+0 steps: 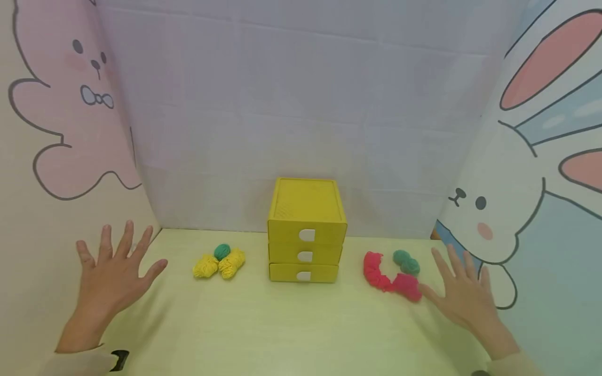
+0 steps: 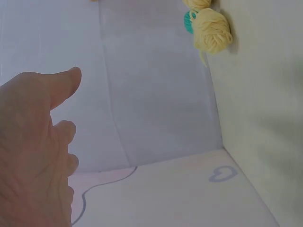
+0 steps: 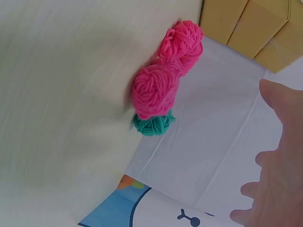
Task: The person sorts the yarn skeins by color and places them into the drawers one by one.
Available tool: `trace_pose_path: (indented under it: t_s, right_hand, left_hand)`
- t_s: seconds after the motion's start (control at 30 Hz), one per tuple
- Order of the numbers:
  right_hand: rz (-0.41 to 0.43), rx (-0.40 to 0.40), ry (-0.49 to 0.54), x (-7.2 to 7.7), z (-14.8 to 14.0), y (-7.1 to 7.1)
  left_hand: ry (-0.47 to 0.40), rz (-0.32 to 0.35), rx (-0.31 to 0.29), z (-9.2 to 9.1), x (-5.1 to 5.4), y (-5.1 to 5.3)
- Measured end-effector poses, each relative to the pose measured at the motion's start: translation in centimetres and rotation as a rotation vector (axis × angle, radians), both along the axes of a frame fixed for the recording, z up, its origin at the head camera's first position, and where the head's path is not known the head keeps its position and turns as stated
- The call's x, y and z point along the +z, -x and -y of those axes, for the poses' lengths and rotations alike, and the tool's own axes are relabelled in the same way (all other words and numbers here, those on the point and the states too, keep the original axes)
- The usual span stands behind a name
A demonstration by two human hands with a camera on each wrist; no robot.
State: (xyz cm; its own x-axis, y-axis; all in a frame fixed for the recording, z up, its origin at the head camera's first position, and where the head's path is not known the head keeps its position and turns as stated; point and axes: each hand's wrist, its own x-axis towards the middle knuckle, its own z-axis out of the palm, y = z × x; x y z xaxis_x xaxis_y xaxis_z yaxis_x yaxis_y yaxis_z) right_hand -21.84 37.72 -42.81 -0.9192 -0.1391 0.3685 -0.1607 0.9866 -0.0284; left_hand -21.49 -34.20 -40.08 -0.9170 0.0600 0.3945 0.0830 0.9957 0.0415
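My left hand (image 1: 113, 282) hovers above the left side of the table with its fingers spread, holding nothing. Nearest to it are two yellow yarn balls (image 1: 205, 266) and a small green yarn ball (image 1: 222, 251); part of this group shows at the top of the left wrist view. Over the right side my right hand (image 1: 465, 295) is likewise spread and holds nothing. Beside it lie red-pink yarn (image 1: 373, 271), a magenta yarn ball (image 3: 155, 91) and green yarn (image 1: 406, 262). Between the two groups stands a yellow drawer box (image 1: 308, 201) with three closed drawers.
The pale table (image 1: 291, 329) meets a white cloth wall (image 1: 301, 104) behind the drawer box. Side panels close in both sides, with a pink bear (image 1: 84, 136) drawn on the left and a white rabbit (image 1: 508, 188) on the right.
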Motion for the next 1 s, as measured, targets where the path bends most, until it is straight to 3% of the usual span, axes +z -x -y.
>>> trace_pose_path:
  t_s: [0.33, 0.7, 1.0]
  right_hand:
    - [-0.005, 0.005, 0.008, 0.5, 1.3, 0.3]
    - [0.071, 0.016, 0.027, 1.2, 3.5, 0.8]
    - [0.152, 0.046, 0.15, 0.9, 5.3, 0.7]
  left_hand:
    - [-0.007, 0.006, -0.02, -0.9, 0.7, 0.6]
    - [-0.036, 0.011, -0.037, -1.9, 1.2, 1.4]
    - [-0.078, 0.024, -0.102, -4.2, 0.9, 2.5]
